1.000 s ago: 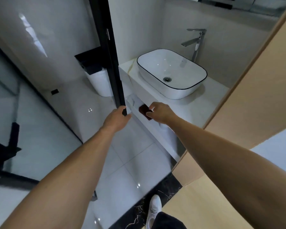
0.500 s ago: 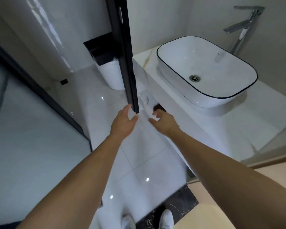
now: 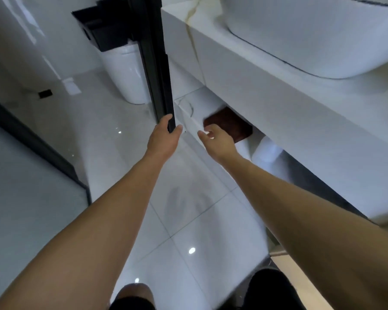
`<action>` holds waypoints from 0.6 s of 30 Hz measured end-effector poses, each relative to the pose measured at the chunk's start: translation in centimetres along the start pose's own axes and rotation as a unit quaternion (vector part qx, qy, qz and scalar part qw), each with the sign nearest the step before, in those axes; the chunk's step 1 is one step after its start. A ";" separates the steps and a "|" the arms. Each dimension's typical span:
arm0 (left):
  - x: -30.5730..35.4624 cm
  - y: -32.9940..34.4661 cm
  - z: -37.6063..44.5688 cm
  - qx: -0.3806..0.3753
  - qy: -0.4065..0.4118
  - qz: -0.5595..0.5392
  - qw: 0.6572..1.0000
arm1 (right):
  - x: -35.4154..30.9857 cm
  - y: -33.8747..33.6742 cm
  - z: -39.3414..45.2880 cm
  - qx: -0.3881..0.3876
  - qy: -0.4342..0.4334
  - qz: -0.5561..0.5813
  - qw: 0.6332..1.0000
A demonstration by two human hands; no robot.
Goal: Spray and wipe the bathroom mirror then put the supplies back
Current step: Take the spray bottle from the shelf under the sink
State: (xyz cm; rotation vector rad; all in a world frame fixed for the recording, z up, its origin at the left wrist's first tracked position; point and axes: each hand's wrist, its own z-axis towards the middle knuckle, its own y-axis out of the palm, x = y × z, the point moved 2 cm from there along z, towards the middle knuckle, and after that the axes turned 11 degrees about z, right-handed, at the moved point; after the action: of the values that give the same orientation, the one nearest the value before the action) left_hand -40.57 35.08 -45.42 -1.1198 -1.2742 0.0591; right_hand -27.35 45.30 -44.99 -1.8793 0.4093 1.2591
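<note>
A dark brown cloth (image 3: 230, 125) lies on the open shelf under the white vanity counter (image 3: 267, 101). My right hand (image 3: 217, 142) hovers just in front of the cloth at the shelf's edge, fingers apart, holding nothing. My left hand (image 3: 164, 137) is closed around the lower end of a black door frame (image 3: 157, 63) to the left of the vanity. A white rounded object (image 3: 267, 151) sits on the shelf right of the cloth; I cannot tell what it is. No mirror or spray bottle is in view.
A white basin (image 3: 323, 41) with a dark rim stands on the counter. Behind the door frame stands a white bin (image 3: 126, 70) with a black lid. The glossy tiled floor (image 3: 188, 220) lies below, and my knees are at the bottom edge.
The view has moved closer and lower toward the shelf. My left hand has closed on the door frame's end. My right hand stays near the brown cloth.
</note>
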 end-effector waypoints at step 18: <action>-7.3 19.8 5.1 -0.081 0.059 -0.070 0.992 | 18.7 2.3 2.5 0.142 0.060 0.036 0.987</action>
State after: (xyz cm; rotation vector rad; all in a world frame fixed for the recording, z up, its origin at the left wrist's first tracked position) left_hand -36.81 44.01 -64.83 -1.1514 -1.2637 -0.2162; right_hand -22.00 48.98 -62.89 -1.7119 0.6895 1.0735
